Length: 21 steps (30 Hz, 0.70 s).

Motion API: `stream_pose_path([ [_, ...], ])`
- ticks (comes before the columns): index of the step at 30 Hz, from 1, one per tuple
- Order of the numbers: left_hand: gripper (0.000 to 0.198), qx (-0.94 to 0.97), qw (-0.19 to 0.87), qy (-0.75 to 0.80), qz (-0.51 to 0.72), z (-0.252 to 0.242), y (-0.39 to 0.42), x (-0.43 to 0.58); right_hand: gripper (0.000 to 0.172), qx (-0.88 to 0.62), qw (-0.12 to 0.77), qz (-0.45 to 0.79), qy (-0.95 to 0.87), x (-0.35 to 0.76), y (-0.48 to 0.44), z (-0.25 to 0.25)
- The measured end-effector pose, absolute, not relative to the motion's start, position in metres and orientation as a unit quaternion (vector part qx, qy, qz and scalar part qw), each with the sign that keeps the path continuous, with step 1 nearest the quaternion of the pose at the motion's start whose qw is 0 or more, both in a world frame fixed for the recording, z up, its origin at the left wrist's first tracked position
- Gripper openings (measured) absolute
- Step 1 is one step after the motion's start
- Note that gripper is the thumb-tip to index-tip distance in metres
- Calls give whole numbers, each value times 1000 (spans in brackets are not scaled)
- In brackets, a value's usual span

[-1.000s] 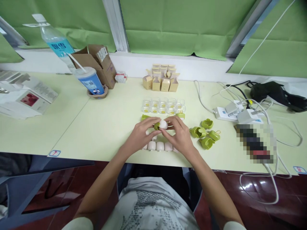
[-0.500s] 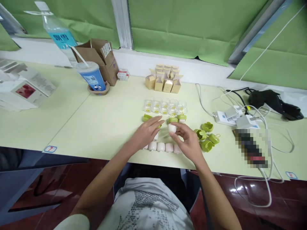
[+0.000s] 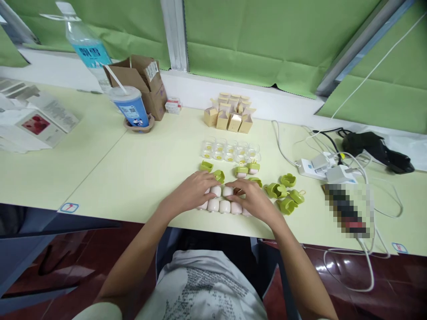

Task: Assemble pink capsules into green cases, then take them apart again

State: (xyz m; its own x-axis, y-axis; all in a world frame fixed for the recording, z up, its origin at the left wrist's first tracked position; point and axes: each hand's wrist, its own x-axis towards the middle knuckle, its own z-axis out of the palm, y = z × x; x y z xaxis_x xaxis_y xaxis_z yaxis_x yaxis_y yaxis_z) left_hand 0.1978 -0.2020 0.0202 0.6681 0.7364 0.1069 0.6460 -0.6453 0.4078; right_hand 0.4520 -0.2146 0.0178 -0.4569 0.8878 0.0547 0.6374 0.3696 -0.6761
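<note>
My right hand (image 3: pixel 253 200) pinches a small white rounded piece (image 3: pixel 227 191) between thumb and fingers, low over the table. My left hand (image 3: pixel 193 190) has its thumb and fingertips closed about a similar white piece (image 3: pixel 216 191), just to the left of the first. Directly in front of them runs a row of pale pinkish-white pieces (image 3: pixel 224 206), the right end partly hidden by my right hand. Beyond my fingers lie green petal-shaped covers (image 3: pixel 219 176). Two white pieces wearing green covers (image 3: pixel 241 171) stand behind my right hand.
More green covers (image 3: pixel 287 205) lie to the right. Clear plastic trays (image 3: pixel 230 151) and small open cartons (image 3: pixel 234 121) stand farther back. A power strip (image 3: pixel 312 169) with cables is at the right. A blue cup (image 3: pixel 131 109), bottle (image 3: pixel 90 53) and cardboard box (image 3: pixel 155 93) stand back left.
My right hand has brought its white piece left and nearer to me, beside the other one. My left hand has drawn back from the green cover to the white piece.
</note>
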Motion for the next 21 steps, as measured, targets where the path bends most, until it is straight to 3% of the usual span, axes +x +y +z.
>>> stream_pose_path([
  [6,15,902,171,375,129,17,-199,199,30,-462,201,298,-811,450,-215,17],
  [21,25,893,220,380,102,26,-200,198,28,-445,232,306,-809,452,-219,10],
])
